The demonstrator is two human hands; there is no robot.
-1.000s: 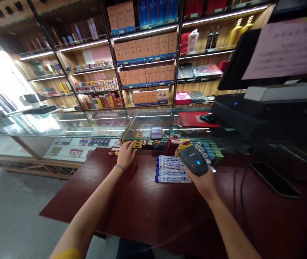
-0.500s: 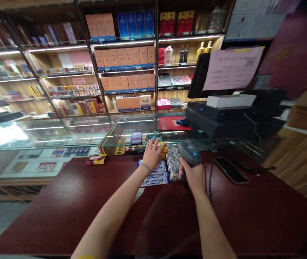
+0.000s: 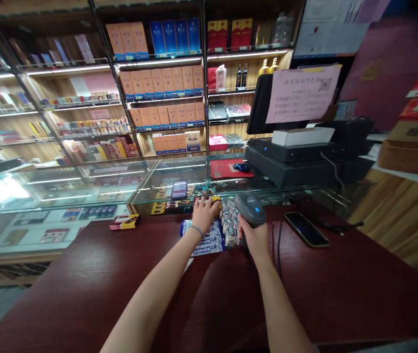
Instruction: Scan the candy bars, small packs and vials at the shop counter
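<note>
My right hand [image 3: 256, 239] is wrapped around the handle of a dark grey barcode scanner [image 3: 251, 210], which shows a blue light on top. Its cable trails down onto the table. Fingers apart, my left hand [image 3: 204, 215] reaches over the far end of some blue-and-white packets [image 3: 209, 245]. The fingertips rest at dark and yellow packs [image 3: 216, 199], partly hidden under them. Between the packets and the scanner stand several small clear jars with silvery lids [image 3: 231, 237], in rows.
On the dark red table [image 3: 120, 289] lie a small stack of yellow-and-red packs [image 3: 124, 221] and a black phone [image 3: 307, 229]. Behind is a glass counter [image 3: 157, 184] with a small display [image 3: 179, 189], a mouse [image 3: 241, 167] and a monitor [image 3: 260, 105].
The whole view has shifted, so things sit a little further left. My left hand's fingers have bent down slightly onto the dark and yellow packs. The right hand still holds the scanner.
</note>
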